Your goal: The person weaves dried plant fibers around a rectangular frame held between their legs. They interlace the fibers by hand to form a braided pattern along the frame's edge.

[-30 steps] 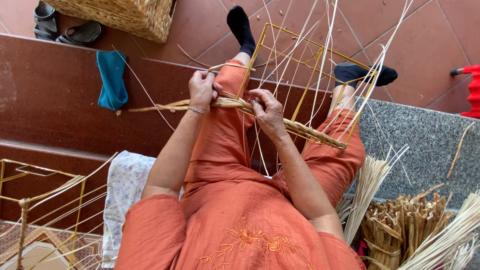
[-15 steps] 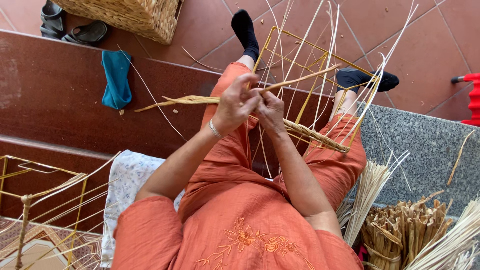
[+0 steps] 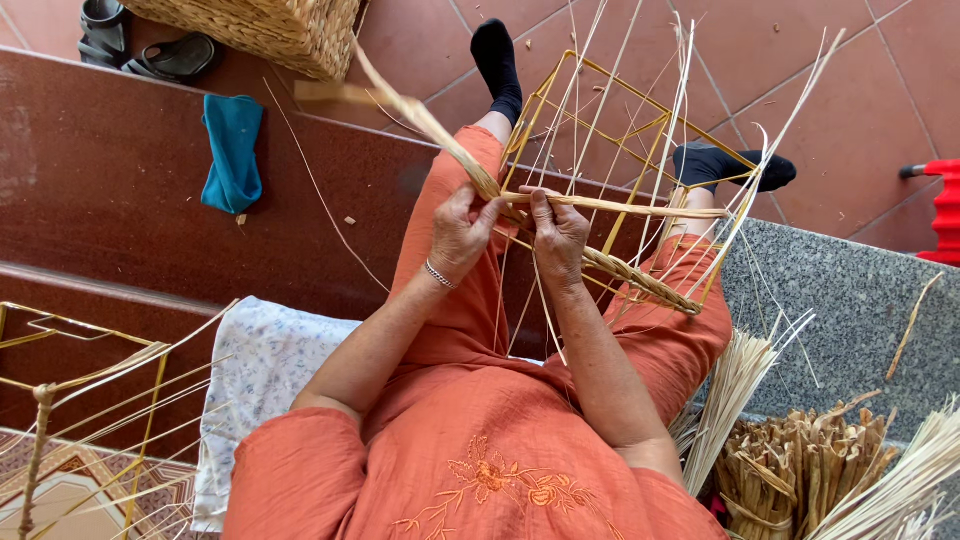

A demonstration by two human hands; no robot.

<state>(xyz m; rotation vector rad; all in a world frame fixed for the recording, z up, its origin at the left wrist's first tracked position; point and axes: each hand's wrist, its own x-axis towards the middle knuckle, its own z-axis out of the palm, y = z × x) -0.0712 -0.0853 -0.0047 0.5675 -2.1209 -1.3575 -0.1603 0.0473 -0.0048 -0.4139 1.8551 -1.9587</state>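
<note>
A yellow wire frame (image 3: 640, 150) with thin pale reeds threaded through it rests on my lap, over my orange clothing. A plaited straw band (image 3: 640, 282) runs along its near edge. My left hand (image 3: 462, 232) grips a flat straw strand (image 3: 420, 118) that rises up and to the left. My right hand (image 3: 556, 232) pinches another straw strand (image 3: 640, 208) lying across the frame to the right. Both hands meet at the frame's near left corner.
A woven basket (image 3: 262, 32) and dark sandals (image 3: 150, 50) sit at the top left. A teal cloth (image 3: 232, 152) lies on the dark red step. Straw bundles (image 3: 810, 470) are at the lower right, another wire frame (image 3: 80, 400) at the lower left, a red object (image 3: 940, 215) at the right edge.
My left hand came in from the left to meet the right hand. The strand it holds swung from lying flat to pointing up and left.
</note>
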